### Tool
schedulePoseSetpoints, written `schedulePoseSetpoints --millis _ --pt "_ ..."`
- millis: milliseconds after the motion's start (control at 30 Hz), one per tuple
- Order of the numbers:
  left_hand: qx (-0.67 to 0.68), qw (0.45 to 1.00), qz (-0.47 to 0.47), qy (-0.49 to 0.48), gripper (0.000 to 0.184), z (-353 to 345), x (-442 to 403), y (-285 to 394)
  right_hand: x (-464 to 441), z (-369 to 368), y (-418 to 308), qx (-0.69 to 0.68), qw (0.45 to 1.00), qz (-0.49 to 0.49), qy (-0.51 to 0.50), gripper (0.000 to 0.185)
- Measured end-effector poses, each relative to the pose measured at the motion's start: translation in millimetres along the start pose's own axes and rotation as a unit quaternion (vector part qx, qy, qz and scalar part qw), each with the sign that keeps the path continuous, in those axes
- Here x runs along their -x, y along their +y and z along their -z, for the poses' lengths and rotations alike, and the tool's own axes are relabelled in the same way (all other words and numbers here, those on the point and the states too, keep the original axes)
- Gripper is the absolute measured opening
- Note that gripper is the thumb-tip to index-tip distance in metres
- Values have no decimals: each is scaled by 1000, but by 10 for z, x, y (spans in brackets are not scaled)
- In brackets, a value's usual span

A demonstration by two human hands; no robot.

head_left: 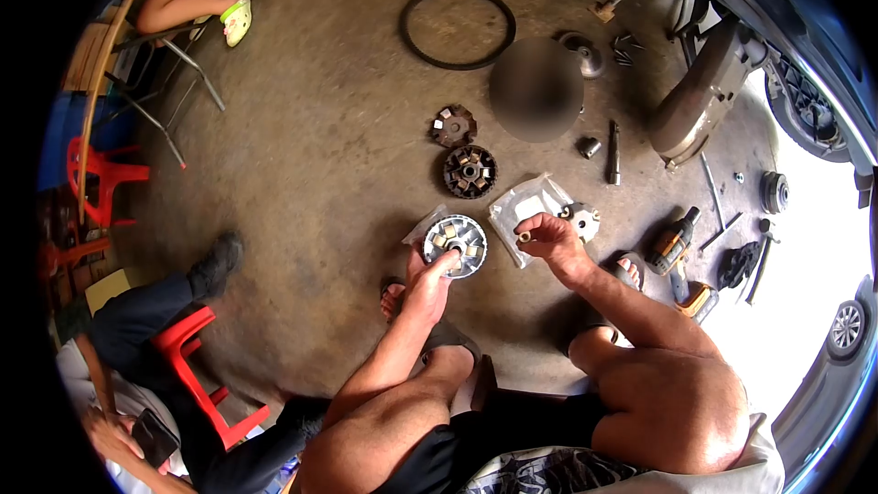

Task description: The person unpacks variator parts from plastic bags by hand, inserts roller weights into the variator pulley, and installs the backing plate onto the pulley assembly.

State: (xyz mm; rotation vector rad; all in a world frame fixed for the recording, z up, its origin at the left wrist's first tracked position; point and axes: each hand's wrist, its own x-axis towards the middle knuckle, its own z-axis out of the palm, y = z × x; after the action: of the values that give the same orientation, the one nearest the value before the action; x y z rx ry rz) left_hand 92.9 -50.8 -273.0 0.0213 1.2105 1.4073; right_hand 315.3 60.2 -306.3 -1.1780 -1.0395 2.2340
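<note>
A concrete floor (pixel 302 128) is filling most of the view, stained in places, and strong light is coming in on the right side. I am taking the clock from the silver disc (pixel 468 235), which is at the centre.

The left hand (pixel 426 279) is gripping this disc by its lower edge, with the thumb lying over the face. Several pale pieces (pixel 439 241) are sitting inside the disc. At 2 o'clock the right hand (pixel 560 249) is pinching a small roller (pixel 524 237) between thumb and fingers; it is apart from the disc. Just beyond this hand a clear bag (pixel 508 210) and a lobed plate (pixel 583 221) are lying near each other.

At 12 o'clock a dark disc (pixel 471 172) is lying near the silver one, then a rusty plate (pixel 455 126), and farther a belt (pixel 403 27) is forming a loop. At 2 o'clock a socket (pixel 590 147) and a bar (pixel 615 154) are lying, and farther a large casing (pixel 700 96) is showing. At 3 o'clock a drill (pixel 675 241) is resting, with a hammer (pixel 761 261) beyond it. At 8 o'clock another person (pixel 137 329) is sitting near a red stool (pixel 192 366). A round blur is covering one spot beside the belt.
</note>
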Motion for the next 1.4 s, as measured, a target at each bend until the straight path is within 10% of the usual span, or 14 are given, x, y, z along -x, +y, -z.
schedulePoseSetpoints --millis 933,1400 --pt "-4 1000 2 -2 45 -69 32 47 53 -51 -83 -75 996 -31 -22 15" --pt "-148 987 -30 -48 50 -111 50 -87 20 -423 -165 385 922 -20 -34 65"
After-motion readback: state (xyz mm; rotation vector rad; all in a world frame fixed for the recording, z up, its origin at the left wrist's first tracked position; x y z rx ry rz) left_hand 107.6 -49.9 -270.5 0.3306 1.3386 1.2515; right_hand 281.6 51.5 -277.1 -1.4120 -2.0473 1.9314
